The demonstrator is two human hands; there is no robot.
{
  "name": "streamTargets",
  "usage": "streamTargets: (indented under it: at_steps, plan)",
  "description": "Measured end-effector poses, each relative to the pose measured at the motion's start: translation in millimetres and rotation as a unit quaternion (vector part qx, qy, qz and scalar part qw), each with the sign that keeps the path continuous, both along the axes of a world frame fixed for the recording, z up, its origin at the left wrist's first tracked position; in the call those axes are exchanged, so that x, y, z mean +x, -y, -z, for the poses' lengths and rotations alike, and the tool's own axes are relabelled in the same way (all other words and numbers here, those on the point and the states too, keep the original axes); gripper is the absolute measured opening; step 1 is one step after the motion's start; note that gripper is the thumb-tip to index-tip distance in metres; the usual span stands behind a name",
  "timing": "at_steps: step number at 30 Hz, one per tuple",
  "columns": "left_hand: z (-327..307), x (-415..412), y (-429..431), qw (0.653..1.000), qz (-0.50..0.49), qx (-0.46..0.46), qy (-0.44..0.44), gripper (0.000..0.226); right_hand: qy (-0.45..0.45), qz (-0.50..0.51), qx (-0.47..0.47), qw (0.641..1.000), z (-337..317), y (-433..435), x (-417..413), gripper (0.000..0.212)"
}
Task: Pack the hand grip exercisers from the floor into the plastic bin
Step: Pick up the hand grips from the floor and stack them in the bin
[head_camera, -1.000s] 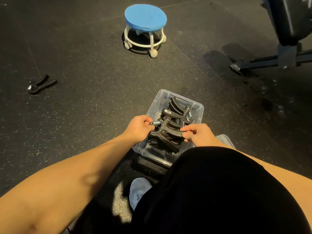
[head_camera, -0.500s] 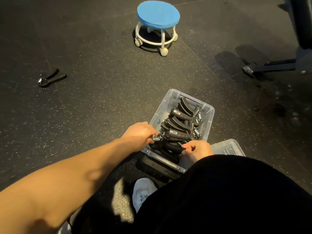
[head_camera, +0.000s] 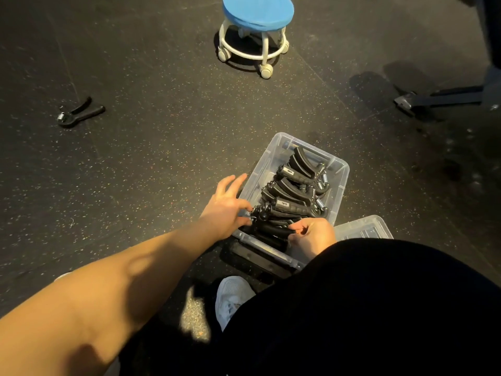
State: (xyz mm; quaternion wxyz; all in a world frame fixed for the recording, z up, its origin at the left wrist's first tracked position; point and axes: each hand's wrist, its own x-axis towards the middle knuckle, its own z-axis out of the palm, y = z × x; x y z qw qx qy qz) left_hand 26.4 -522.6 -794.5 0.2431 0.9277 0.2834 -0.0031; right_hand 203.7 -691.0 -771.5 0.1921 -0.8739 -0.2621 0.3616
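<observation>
Two hands at work, right over the bin. The right hand (head_camera: 311, 236) has its fingers (head_camera: 299, 227) curled round a handle of the nearest black spring-loaded hand grip exerciser (head_camera: 271, 229), pinching it low against the near wall. The left hand (head_camera: 226, 206) is splayed, fingers (head_camera: 233, 183) spread wide across the rim, thumb touching the knob end of the stack.

Just beyond both sets of fingers, the clear plastic bin (head_camera: 267, 154) holds the packed exercisers (head_camera: 291, 189) in an overlapping row. I count at least five; the bottom ones are hidden, so no firm total. One lone exerciser (head_camera: 80, 114) lies on the dark speckled rubber floor (head_camera: 162, 158), well off beyond the left fingers.

My read: stiff, dense little tools with grippy moulded handles, and the steel coil is the awkward bit. Take both handles in one fist, never the spring.

Just right of the right fingers sits one clear plastic lid (head_camera: 363, 229). Far ahead stands one blue-topped white rolling stool (head_camera: 257, 12).
</observation>
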Motion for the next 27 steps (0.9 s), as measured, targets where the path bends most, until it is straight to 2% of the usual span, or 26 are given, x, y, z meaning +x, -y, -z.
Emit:
streamTargets:
  at_steps: [2,6,8,10,12,17,22,27]
  plan:
    - [1,4,4,0.997,-0.032,-0.073,-0.008,0.014,0.005,0.010,-0.008,1.000,3,-3,1,0.026]
    - [0,12,9,0.991,-0.045,-0.097,-0.085,0.012,-0.067,0.031,-0.046,0.996,8,-11,4,0.025]
    - [-4,15,9,0.983,-0.069,-0.136,-0.106,0.011,-0.100,0.030,-0.063,0.993,8,-14,3,0.029]
    - [-5,16,9,0.974,-0.089,-0.167,-0.122,0.013,-0.079,0.042,-0.065,0.994,12,-16,-2,0.033]
    - [-5,20,11,0.972,-0.098,-0.162,-0.137,0.018,-0.058,0.064,-0.058,0.995,17,-16,-5,0.032]
    - [0,33,22,0.969,-0.158,-0.101,-0.162,0.022,-0.083,0.141,-0.033,0.986,31,-18,-9,0.026]
    - [6,40,22,0.967,-0.153,-0.071,-0.192,0.023,-0.104,0.238,-0.032,0.965,45,-24,-16,0.027]
    - [19,42,25,0.969,-0.170,-0.088,-0.159,0.030,-0.136,0.301,-0.044,0.943,61,-33,-9,0.023]
